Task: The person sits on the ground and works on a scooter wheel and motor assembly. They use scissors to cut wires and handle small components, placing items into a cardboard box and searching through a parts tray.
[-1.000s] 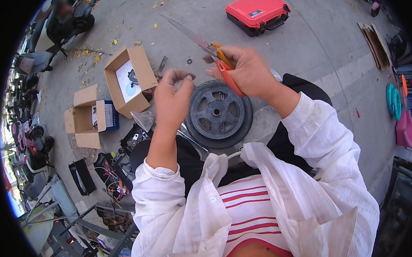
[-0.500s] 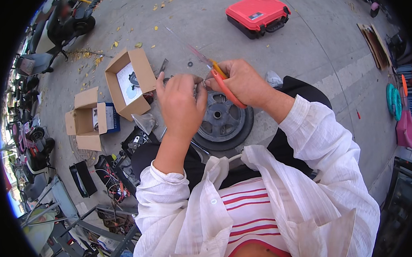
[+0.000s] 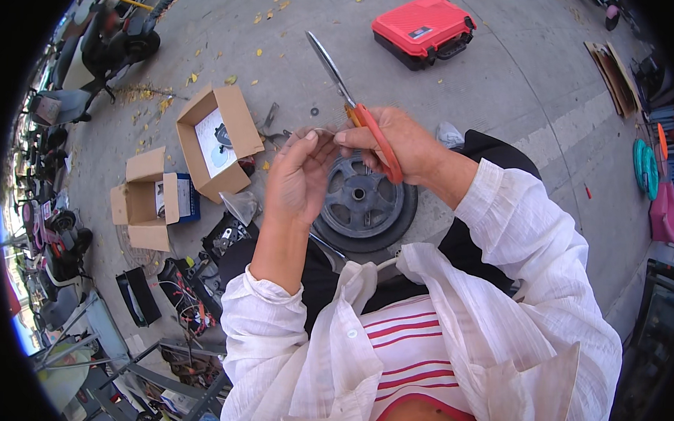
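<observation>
My right hand is closed around a pair of scissors with orange and yellow handles. Their long metal blades point up and away to the left, close together. Thumb and fingers of that hand also pinch one end of a thin, wire-like strand. My left hand, palm turned partly up, grips the strand's other end between thumb and fingertips. Just below both hands, a wheel with a black tyre and grey spoked rim lies flat on the ground between my legs.
Two open cardboard boxes stand to the left. Near them lie a clear plastic bag, a black tray and wired parts. A red hard case sits far ahead. Scooters line the left side.
The scissors have swung more upright, their blades now seen broadside. My left hand has rolled from back-up to palm partly up, so the strand between my fingertips shows.
</observation>
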Demonstrator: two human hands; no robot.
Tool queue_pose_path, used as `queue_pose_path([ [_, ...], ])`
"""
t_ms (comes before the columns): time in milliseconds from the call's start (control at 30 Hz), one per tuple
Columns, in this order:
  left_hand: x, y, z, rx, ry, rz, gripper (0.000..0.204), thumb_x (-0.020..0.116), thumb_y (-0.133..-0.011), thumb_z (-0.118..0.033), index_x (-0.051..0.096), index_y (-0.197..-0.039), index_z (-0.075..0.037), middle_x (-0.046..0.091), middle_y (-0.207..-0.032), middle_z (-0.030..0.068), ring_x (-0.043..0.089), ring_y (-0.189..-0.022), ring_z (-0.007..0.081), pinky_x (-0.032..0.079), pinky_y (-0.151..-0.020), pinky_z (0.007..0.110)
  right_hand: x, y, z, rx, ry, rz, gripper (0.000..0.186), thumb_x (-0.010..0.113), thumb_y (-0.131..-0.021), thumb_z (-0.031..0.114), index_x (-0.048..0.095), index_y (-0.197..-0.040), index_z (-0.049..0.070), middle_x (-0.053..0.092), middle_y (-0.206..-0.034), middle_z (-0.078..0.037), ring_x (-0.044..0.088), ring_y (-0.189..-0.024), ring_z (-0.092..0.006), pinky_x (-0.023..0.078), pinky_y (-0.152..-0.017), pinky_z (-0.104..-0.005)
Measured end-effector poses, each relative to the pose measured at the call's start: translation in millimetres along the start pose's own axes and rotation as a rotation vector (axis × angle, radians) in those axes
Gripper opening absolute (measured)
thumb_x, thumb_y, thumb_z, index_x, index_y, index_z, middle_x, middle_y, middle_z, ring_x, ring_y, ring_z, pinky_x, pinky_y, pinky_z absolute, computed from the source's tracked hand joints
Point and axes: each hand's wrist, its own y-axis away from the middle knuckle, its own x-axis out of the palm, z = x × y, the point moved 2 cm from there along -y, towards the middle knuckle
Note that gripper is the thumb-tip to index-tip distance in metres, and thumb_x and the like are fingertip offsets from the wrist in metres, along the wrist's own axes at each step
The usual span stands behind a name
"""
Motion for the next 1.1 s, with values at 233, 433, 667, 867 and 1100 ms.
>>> queue_pose_path([
  [233,12.0,3.5,-1.2,0.031,0.066,0.098,0.013,0.058,-0.088,-0.013,0.062,-0.096,-0.003,0.065,-0.107,0.0126,0.059,-0.1,0.0234,0.042,-0.094,0.037,1.5,1.4,3.7,0.03,-0.118,0.051,0.024,0.069,-0.081,0.019,0.06,-0.088,-0.002,0.06,-0.069,-0.006,0.05,-0.048,-0.0081,0.037,-0.04,-0.021],
  [433,4.9,0.3,3.0,-0.019,0.047,0.014,0.013,0.059,-0.089,-0.014,0.062,-0.097,-0.005,0.064,-0.095,0.0067,0.058,-0.093,0.0196,0.043,-0.09,0.035,-1.3,-0.6,0.7,0.028,-0.14,0.075,0.026,0.071,-0.081,0.025,0.06,-0.081,0.002,0.056,-0.066,-0.002,0.049,-0.047,-0.008,0.039,-0.038,-0.0243],
  [667,-4.4,-0.9,7.1,-0.185,0.103,-0.092,0.013,0.06,-0.088,-0.016,0.062,-0.097,-0.006,0.06,-0.086,0.0022,0.055,-0.082,0.015,0.047,-0.081,0.031,-0.1,-2.5,1.1,0.021,-0.146,0.04,0.027,0.072,-0.08,0.026,0.059,-0.074,0.003,0.053,-0.059,-0.001,0.049,-0.044,-0.0087,0.038,-0.037,-0.025],
  [867,-1.8,0.9,6.7,-0.185,0.084,-0.145,0.014,0.063,-0.088,-0.015,0.063,-0.097,-0.005,0.064,-0.087,0.0052,0.059,-0.085,0.0188,0.048,-0.078,0.032,0.4,0.4,1.7,0.05,-0.077,0.022,0.023,0.07,-0.08,0.022,0.06,-0.076,0.002,0.054,-0.061,-0.002,0.048,-0.044,-0.0083,0.036,-0.039,-0.0218],
  [1100,0.3,1.2,5.8,-0.154,0.007,-0.104,0.016,0.063,-0.088,-0.015,0.063,-0.101,-0.005,0.064,-0.088,0.0058,0.059,-0.084,0.0178,0.048,-0.078,0.031,1.2,-2.5,-3.6,0.055,-0.067,0.036,0.02,0.069,-0.08,0.02,0.061,-0.075,0.002,0.055,-0.062,-0.003,0.047,-0.045,-0.0082,0.035,-0.04,-0.0216],
])
